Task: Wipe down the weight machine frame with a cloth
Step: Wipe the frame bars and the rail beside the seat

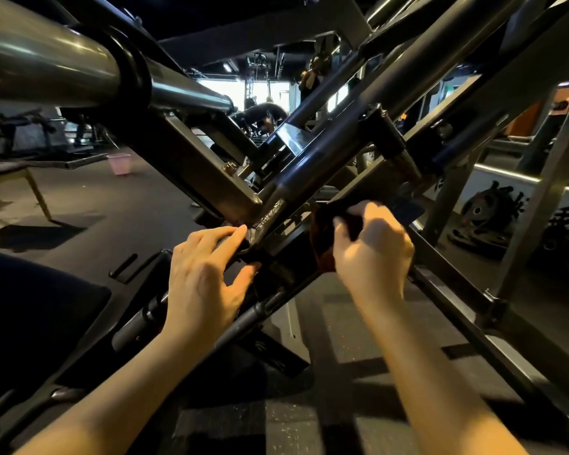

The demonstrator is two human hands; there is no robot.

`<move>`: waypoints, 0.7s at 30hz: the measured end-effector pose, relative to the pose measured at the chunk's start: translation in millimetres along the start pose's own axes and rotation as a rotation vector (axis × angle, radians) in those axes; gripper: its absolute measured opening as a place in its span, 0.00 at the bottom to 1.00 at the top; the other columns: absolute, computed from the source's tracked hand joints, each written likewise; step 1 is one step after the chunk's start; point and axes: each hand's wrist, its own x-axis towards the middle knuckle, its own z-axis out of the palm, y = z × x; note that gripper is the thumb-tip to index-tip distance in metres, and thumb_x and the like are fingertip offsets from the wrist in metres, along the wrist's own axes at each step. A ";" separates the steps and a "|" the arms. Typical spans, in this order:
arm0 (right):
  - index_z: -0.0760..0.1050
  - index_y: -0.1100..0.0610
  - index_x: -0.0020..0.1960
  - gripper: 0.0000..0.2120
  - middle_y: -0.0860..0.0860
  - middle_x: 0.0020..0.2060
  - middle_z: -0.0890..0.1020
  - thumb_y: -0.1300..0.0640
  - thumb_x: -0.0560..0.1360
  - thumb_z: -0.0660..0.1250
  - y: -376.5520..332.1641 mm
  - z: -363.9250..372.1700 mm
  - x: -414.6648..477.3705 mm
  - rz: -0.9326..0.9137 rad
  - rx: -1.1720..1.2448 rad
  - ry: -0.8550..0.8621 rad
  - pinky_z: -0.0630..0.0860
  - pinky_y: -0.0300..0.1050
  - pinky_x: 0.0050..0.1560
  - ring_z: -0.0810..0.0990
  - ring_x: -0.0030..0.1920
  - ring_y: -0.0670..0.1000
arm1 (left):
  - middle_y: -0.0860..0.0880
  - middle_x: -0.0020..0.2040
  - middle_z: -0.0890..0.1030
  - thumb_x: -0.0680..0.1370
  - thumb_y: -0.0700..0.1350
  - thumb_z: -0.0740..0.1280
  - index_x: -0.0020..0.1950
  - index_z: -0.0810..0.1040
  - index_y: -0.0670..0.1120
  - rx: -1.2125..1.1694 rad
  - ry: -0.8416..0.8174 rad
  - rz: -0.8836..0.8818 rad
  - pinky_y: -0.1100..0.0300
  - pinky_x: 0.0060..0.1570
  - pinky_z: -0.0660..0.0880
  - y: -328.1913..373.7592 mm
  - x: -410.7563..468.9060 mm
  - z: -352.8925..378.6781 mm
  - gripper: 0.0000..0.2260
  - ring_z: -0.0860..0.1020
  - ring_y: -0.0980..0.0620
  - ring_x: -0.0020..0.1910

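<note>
Far left: wooden stool, pink bin on the dark floor behind it. Thick steel bar slants across upper left. Left hand rests on the black frame near a rough weld, fingers straight and slightly apart, holding nothing. Right hand has its fingers curled tight round a dark cloth, pressed against a frame rail. Weight plates lie far right.

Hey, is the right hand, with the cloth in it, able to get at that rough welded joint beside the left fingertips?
Probably yes. The right hand grips the dark cloth against the frame, and the welded joint lies just to its left. The left hand's fingers rest beside the weld, not over it.
</note>
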 end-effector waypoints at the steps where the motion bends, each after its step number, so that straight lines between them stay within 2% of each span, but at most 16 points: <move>1: 0.79 0.58 0.57 0.09 0.54 0.48 0.83 0.54 0.79 0.70 -4.1 1.2 0.4 0.057 0.039 0.025 0.82 0.52 0.47 0.83 0.47 0.53 | 0.44 0.64 0.81 0.73 0.43 0.78 0.72 0.77 0.43 -0.027 -0.006 -0.014 0.51 0.62 0.68 -0.2 -1.6 0.2 0.27 0.75 0.44 0.64; 3: 0.79 0.57 0.55 0.08 0.54 0.46 0.81 0.54 0.80 0.68 -18.7 15.0 -21.7 0.031 0.098 -0.033 0.79 0.47 0.44 0.82 0.46 0.53 | 0.45 0.65 0.80 0.73 0.41 0.77 0.72 0.77 0.43 -0.068 -0.008 -0.029 0.52 0.63 0.67 -0.5 -2.2 0.8 0.27 0.75 0.45 0.65; 6: 0.78 0.53 0.55 0.07 0.50 0.50 0.82 0.54 0.78 0.66 -27.9 32.2 -48.5 -0.030 0.138 -0.358 0.77 0.46 0.53 0.81 0.54 0.51 | 0.45 0.65 0.81 0.74 0.40 0.77 0.71 0.78 0.44 -0.076 -0.002 -0.013 0.50 0.63 0.71 -3.0 1.9 0.0 0.25 0.75 0.46 0.65; 9: 0.77 0.52 0.58 0.07 0.48 0.54 0.80 0.54 0.80 0.66 -15.3 14.0 -34.1 -0.122 -0.038 -0.542 0.77 0.47 0.56 0.80 0.57 0.51 | 0.46 0.67 0.80 0.75 0.42 0.75 0.71 0.78 0.45 -0.104 -0.024 -0.034 0.46 0.66 0.73 -5.6 4.5 -1.5 0.24 0.75 0.47 0.67; 11: 0.76 0.52 0.62 0.10 0.49 0.54 0.80 0.52 0.82 0.65 -2.8 -3.7 -20.7 -0.121 -0.082 -0.446 0.78 0.44 0.54 0.80 0.55 0.50 | 0.47 0.65 0.81 0.75 0.41 0.75 0.70 0.78 0.45 -0.103 -0.032 -0.040 0.44 0.66 0.74 -4.8 6.7 -3.3 0.23 0.75 0.46 0.67; 13: 0.77 0.54 0.60 0.11 0.51 0.51 0.82 0.52 0.81 0.68 5.2 -14.3 -6.5 -0.092 -0.057 -0.141 0.76 0.40 0.48 0.83 0.51 0.51 | 0.46 0.63 0.83 0.74 0.39 0.75 0.68 0.80 0.44 -0.059 -0.030 -0.011 0.45 0.65 0.74 -4.3 9.3 -5.4 0.21 0.77 0.44 0.65; 14: 0.77 0.56 0.59 0.11 0.53 0.50 0.83 0.53 0.80 0.69 7.3 -12.3 -2.2 -0.046 -0.004 -0.027 0.76 0.41 0.46 0.84 0.49 0.52 | 0.46 0.63 0.83 0.74 0.39 0.76 0.67 0.80 0.44 -0.035 -0.033 0.002 0.47 0.64 0.74 -3.6 10.4 -6.4 0.21 0.77 0.44 0.64; 15: 0.78 0.58 0.58 0.10 0.56 0.49 0.83 0.54 0.80 0.69 8.2 -5.6 -2.6 -0.020 0.043 0.010 0.79 0.44 0.45 0.84 0.48 0.55 | 0.47 0.63 0.83 0.74 0.39 0.76 0.67 0.81 0.44 -0.016 -0.039 0.004 0.47 0.64 0.74 -2.3 11.4 -7.3 0.21 0.78 0.44 0.64; 18: 0.80 0.60 0.53 0.06 0.58 0.46 0.83 0.59 0.80 0.66 -3.6 28.0 -34.8 -0.137 0.056 -0.126 0.82 0.52 0.37 0.84 0.42 0.59 | 0.48 0.63 0.83 0.75 0.40 0.76 0.68 0.80 0.45 0.027 -0.063 -0.018 0.48 0.66 0.74 0.9 12.7 -9.4 0.21 0.78 0.44 0.66; 20: 0.81 0.56 0.54 0.07 0.55 0.50 0.84 0.57 0.77 0.72 -3.8 45.3 -62.8 -0.158 0.026 -0.283 0.80 0.51 0.41 0.85 0.47 0.59 | 0.49 0.65 0.81 0.75 0.41 0.75 0.70 0.79 0.46 0.065 -0.092 -0.026 0.49 0.69 0.69 2.5 11.5 -10.8 0.22 0.75 0.43 0.69; 21: 0.80 0.53 0.57 0.09 0.52 0.55 0.83 0.54 0.78 0.72 0.1 46.7 -71.4 -0.117 -0.016 -0.409 0.80 0.51 0.47 0.84 0.53 0.57 | 0.49 0.67 0.80 0.75 0.41 0.75 0.71 0.77 0.47 0.081 -0.118 -0.033 0.49 0.71 0.66 3.4 9.4 -11.7 0.24 0.73 0.43 0.72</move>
